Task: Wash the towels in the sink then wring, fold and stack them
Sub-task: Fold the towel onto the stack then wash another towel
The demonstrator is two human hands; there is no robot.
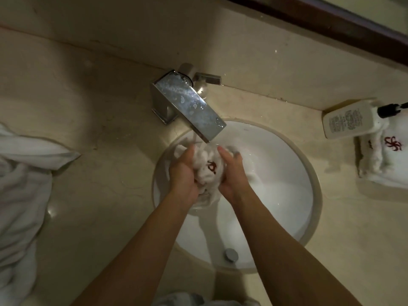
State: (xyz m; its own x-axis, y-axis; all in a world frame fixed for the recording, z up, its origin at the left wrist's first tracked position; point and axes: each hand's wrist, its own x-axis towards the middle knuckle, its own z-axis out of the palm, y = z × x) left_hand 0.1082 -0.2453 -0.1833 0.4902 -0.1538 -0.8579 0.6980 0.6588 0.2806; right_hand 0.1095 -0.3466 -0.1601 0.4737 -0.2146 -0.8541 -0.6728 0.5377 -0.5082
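Observation:
A small white towel [208,171] with a red embroidered mark is bunched up over the round white sink [284,173], right under the chrome faucet [189,107]. My left hand [183,173] grips the towel's left side and my right hand [230,173] grips its right side, fingers curled into the cloth. A thin stream of water falls from the spout onto the towel. Folded white towels [386,160] with the same red mark lie on the counter at the right.
A white pump bottle [351,121] lies on its side on the folded towels at the right. A heap of white towels [24,184] covers the counter's left edge. The sink's chrome drain [230,254] is near me. A dark-framed mirror [331,21] runs along the back wall.

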